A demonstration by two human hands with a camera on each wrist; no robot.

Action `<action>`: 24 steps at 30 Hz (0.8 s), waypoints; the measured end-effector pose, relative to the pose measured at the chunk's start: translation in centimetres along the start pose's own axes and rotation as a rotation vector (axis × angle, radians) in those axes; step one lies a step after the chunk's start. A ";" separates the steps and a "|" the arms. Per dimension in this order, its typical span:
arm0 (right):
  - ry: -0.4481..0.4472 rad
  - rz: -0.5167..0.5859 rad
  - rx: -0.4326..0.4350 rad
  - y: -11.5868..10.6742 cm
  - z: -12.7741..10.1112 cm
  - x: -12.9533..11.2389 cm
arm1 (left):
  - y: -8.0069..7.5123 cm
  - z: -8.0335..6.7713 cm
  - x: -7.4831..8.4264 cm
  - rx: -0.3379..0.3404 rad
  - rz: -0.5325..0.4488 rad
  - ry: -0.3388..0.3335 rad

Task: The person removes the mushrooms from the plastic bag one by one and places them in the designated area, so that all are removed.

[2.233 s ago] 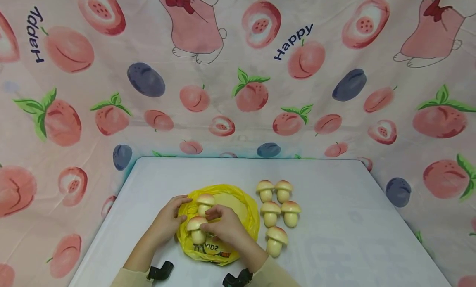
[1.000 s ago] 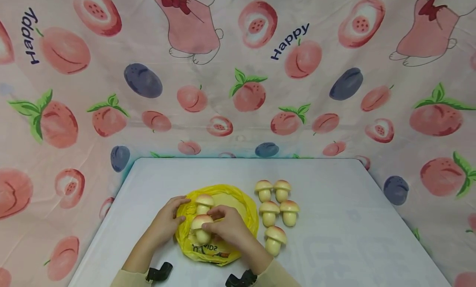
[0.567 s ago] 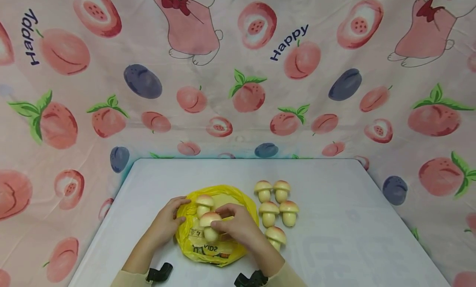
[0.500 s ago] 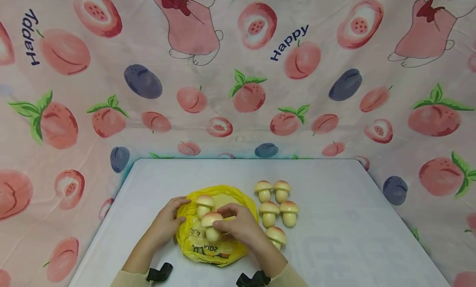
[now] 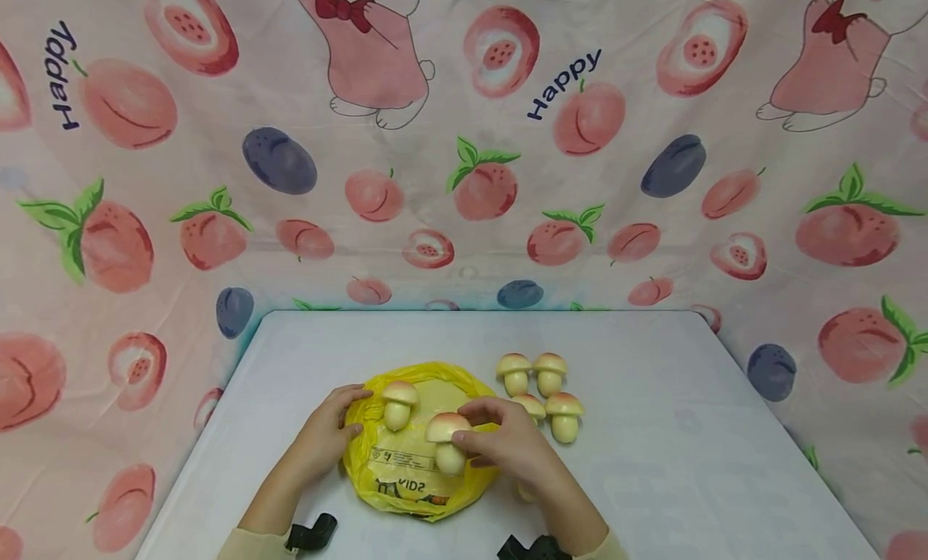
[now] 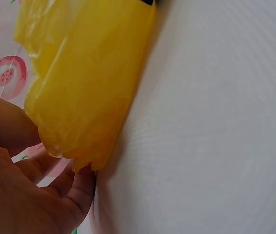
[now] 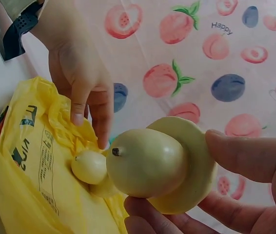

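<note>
Mushroom lifted over the yellow bag

The right hand [image 5: 507, 443] pinches 1 toy mushroom [image 5: 447, 441] by its cap rim, stem hanging free above the yellow bag [image 5: 406, 471]; the left hand [image 5: 326, 431] presses the bag's left edge with fingers curled on the plastic, apparently to steady it; 1 second mushroom [image 5: 399, 404] stands on the bag; 4 more mushrooms [image 5: 540, 387] cluster just right of it on the table [image 5: 689, 431].

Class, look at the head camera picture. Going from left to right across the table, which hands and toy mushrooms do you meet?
Left hand → mushroom on the yellow bag → mushroom held by the right hand → right hand → mushroom farthest right.
</note>
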State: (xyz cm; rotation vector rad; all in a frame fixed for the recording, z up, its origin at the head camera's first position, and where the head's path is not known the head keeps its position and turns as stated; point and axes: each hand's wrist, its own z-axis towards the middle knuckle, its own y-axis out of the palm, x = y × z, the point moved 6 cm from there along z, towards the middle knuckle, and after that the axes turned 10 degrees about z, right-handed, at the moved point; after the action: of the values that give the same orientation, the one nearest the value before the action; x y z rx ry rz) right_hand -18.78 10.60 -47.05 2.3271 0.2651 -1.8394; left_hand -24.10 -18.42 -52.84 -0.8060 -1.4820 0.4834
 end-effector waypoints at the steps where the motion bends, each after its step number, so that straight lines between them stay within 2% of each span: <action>1: -0.001 0.000 0.005 -0.3 -0.2 0.0 | 0.0 0.0 0.0 0.000 -0.001 0.001; 12: -0.001 0.011 0.097 -3.5 -2.4 -0.6 | 0.1 -0.1 0.1 -0.002 0.003 -0.014; 24: -0.006 0.019 0.145 -7.4 -4.0 -0.5 | 0.1 -0.1 0.1 0.000 -0.005 -0.025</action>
State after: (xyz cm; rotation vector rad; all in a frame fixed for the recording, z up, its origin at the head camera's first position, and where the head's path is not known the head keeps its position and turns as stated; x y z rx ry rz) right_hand -16.91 18.75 -45.83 2.4080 0.1117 -1.9165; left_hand -24.02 -18.28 -52.86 -0.7985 -1.5069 0.4916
